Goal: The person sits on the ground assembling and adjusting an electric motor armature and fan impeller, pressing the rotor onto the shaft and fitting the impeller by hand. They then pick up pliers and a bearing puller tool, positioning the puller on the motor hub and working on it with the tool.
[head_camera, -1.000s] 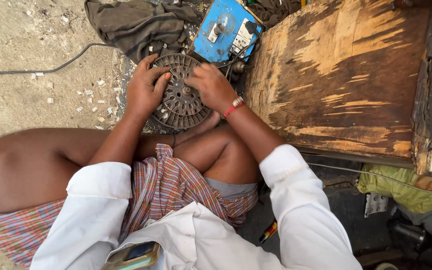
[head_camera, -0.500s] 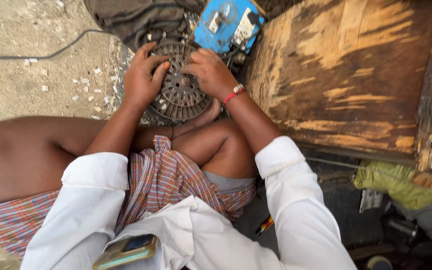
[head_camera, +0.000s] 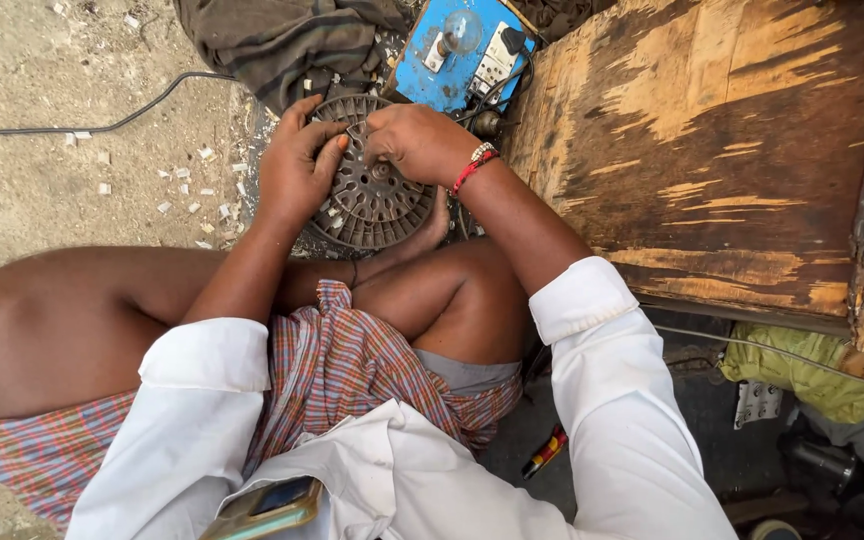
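Since the round slotted metal disc (head_camera: 372,190) sits on the ground right by the crossed legs, it's easy to steady. The left hand (head_camera: 295,165) grips its rim, fingers curled over the edge, while the right hand (head_camera: 417,143) pinches down near the centre, though what it's pinching I can't tell. I'd say keep that rim grip firm so nothing spins. The blue switch board (head_camera: 462,50) and wooden bench (head_camera: 722,140) are close, so watch the elbows.

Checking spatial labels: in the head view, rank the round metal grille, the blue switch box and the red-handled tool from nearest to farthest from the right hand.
1. Round metal grille: under the right hand, touching.
2. Blue switch box: just above.
3. Red-handled tool: far below, beside the knee.
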Tool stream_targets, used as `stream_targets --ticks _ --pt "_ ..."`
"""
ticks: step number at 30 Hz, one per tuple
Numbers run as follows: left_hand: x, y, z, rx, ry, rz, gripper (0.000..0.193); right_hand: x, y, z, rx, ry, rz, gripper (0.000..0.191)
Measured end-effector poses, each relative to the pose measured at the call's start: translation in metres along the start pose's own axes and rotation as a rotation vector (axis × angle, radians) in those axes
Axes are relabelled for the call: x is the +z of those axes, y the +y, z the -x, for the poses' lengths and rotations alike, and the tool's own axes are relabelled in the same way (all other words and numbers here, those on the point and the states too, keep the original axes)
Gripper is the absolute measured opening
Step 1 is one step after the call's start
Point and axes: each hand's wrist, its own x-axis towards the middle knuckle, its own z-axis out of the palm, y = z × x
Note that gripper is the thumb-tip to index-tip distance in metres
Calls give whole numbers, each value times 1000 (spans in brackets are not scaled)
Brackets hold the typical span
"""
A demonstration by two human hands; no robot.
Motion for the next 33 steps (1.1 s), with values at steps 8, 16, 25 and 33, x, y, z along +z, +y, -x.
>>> stream_targets --ticks 8,16,25,33 --pt "1 0 0 -37 -8 33 22 -9 10 -8 -24 1 54 15" --pt "2 -1 0 -21 11 47 21 22 -13 36 239 252 -60 20" --pt "4 -2 -2 -10 14 46 21 51 -33 55 623 477 -301 12" --pt "8 -8 -6 -61 0 10 21 72 -64 52 539 526 50 18"
